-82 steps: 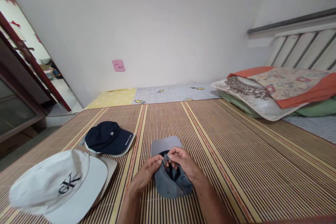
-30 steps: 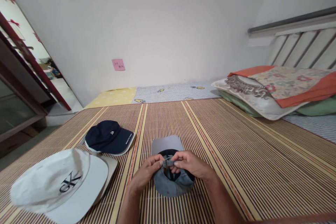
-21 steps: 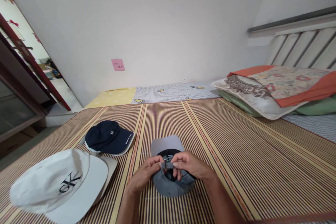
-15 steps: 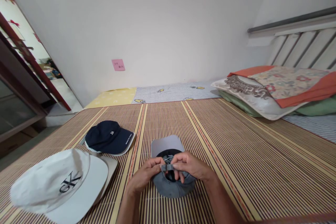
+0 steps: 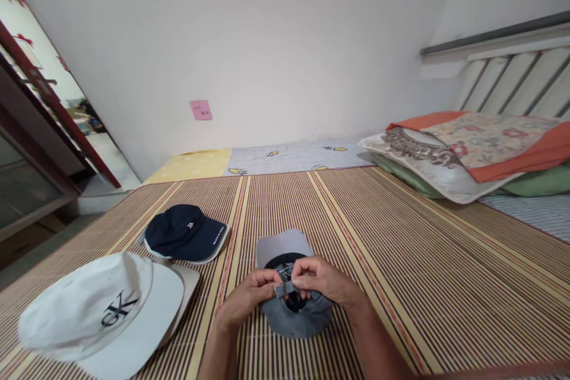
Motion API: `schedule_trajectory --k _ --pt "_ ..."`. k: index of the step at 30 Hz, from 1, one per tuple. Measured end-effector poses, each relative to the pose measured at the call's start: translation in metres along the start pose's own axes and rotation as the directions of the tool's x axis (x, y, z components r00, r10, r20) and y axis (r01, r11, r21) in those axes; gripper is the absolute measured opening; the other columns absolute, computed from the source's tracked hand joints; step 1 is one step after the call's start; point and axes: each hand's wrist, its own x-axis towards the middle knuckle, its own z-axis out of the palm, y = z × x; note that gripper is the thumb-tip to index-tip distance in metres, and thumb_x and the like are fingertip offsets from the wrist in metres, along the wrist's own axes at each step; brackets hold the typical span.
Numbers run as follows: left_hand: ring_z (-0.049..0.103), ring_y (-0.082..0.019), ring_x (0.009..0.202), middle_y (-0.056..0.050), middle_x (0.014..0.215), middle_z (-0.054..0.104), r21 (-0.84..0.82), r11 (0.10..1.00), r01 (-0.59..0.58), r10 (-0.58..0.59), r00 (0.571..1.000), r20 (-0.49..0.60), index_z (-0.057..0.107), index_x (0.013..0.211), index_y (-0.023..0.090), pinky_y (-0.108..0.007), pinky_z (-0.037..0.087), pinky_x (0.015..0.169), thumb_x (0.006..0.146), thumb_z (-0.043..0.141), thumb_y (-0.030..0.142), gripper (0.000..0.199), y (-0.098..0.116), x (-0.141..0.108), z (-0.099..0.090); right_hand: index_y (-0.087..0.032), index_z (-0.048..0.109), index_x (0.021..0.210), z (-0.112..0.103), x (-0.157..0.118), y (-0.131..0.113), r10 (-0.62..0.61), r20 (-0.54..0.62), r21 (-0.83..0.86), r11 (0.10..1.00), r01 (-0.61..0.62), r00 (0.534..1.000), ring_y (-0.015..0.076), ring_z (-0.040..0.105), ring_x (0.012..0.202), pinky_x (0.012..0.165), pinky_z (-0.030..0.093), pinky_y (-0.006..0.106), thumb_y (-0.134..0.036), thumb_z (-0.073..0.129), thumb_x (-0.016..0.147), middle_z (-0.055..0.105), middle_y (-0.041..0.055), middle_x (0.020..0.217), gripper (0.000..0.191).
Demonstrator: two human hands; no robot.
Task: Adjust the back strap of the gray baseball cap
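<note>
A grey baseball cap (image 5: 296,319) lies upside down on the striped mat, its brim pointing away from me and its dark inside showing. Across its back opening runs a grey adjusting strap (image 5: 285,290). My left hand (image 5: 249,297) pinches the strap's left part between thumb and fingers. From the other side, my right hand (image 5: 323,280) grips the strap near its right part, with its fingertips partly hidden behind the strap. Both hands are closed, close together over the cap.
To the left are a white cap (image 5: 89,309) with black letters, lying over a beige cap (image 5: 184,294), and a navy cap (image 5: 178,231). The bamboo mat (image 5: 401,261) covers the bed. Pillows (image 5: 445,172) rest at the right, and a wall (image 5: 285,47) stands behind.
The strap tilts slightly differently, and the cap's back part has shifted a little to the right. The fingers have adjusted slightly, still holding the strap.
</note>
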Motion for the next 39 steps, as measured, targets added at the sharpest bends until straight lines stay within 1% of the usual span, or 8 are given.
schedule_trajectory --k 4,12,20,27,30,33,36,39 --pt "0.040 -0.010 0.057 -0.001 0.066 0.062 0.009 1.000 0.003 -0.003 1.000 -0.008 0.070 0.073 0.015 -0.024 0.026 0.057 0.075 0.084 0.059 0.046 0.001 0.000 0.001 -0.019 0.070 0.081 0.001 0.000 -0.002 0.005 -0.014 -0.023 1.000 -0.006 1.000 0.0109 0.055 0.054 0.057 0.042 0.024 -0.043 0.078 0.083 0.062 -0.0037 0.061 0.025" --pt "0.038 -0.009 0.057 0.001 0.065 0.058 -0.012 1.000 -0.020 0.020 0.999 0.036 0.069 0.072 0.015 -0.024 0.026 0.057 0.076 0.084 0.056 0.044 -0.002 0.000 0.000 -0.019 0.068 0.077 0.003 0.000 -0.009 -0.004 -0.025 -0.064 0.998 0.002 1.000 0.0092 0.045 0.050 0.052 0.032 0.023 -0.037 0.075 0.081 0.053 -0.0063 0.055 0.020" --pt "0.041 -0.010 0.060 0.001 0.068 0.058 -0.027 0.998 -0.057 0.057 0.998 0.017 0.069 0.075 0.015 -0.023 0.026 0.059 0.077 0.084 0.051 0.040 -0.001 0.003 0.004 -0.018 0.067 0.077 0.009 0.004 -0.003 -0.022 0.015 0.011 1.000 0.022 1.000 0.0080 0.042 0.049 0.051 0.031 0.023 -0.036 0.075 0.082 0.053 -0.0066 0.056 0.020" --pt "0.040 -0.010 0.061 0.001 0.068 0.056 -0.005 0.999 -0.045 0.045 0.999 0.019 0.065 0.078 0.015 -0.024 0.027 0.059 0.079 0.083 0.051 0.040 -0.006 0.005 0.001 -0.016 0.067 0.080 0.011 0.006 0.000 -0.027 0.010 0.049 0.998 0.026 1.000 0.0083 0.049 0.050 0.053 0.037 0.021 -0.037 0.077 0.082 0.057 -0.0052 0.058 0.023" --pt "0.037 -0.011 0.060 0.002 0.067 0.053 0.010 0.999 -0.040 0.040 0.999 0.017 0.062 0.076 0.015 -0.024 0.027 0.058 0.086 0.074 0.058 0.045 -0.006 0.004 0.001 -0.016 0.065 0.079 0.010 0.005 -0.002 0.005 -0.003 0.044 0.999 -0.005 1.000 0.0082 0.050 0.048 0.052 0.038 0.021 -0.038 0.077 0.081 0.058 -0.0054 0.057 0.024" --pt "0.038 -0.012 0.062 0.002 0.071 0.051 0.018 0.995 -0.103 0.103 0.995 -0.014 0.061 0.083 0.016 -0.025 0.028 0.059 0.094 0.060 0.064 0.049 -0.002 0.001 0.002 -0.017 0.064 0.077 0.010 0.004 -0.005 0.023 -0.021 0.046 0.999 -0.022 1.000 0.0078 0.051 0.048 0.052 0.039 0.021 -0.039 0.077 0.080 0.059 -0.0052 0.058 0.026" --pt "0.041 -0.012 0.067 0.003 0.077 0.051 0.004 0.988 -0.157 0.157 0.987 -0.025 0.057 0.089 0.019 -0.023 0.030 0.061 0.090 0.069 0.059 0.042 0.004 -0.001 0.002 -0.016 0.064 0.078 0.010 0.004 -0.006 0.040 -0.037 0.028 0.999 -0.039 0.999 0.0078 0.052 0.048 0.051 0.040 0.021 -0.041 0.076 0.080 0.060 -0.0045 0.059 0.027" --pt "0.041 -0.011 0.064 0.004 0.072 0.051 -0.008 0.994 -0.109 0.109 0.994 0.018 0.053 0.081 0.020 -0.023 0.028 0.059 0.079 0.082 0.054 0.045 0.005 0.001 0.003 -0.016 0.064 0.078 0.011 0.005 -0.006 0.059 -0.044 0.019 0.998 -0.058 0.997 0.0084 0.054 0.047 0.050 0.041 0.022 -0.042 0.076 0.080 0.061 -0.0042 0.059 0.029"
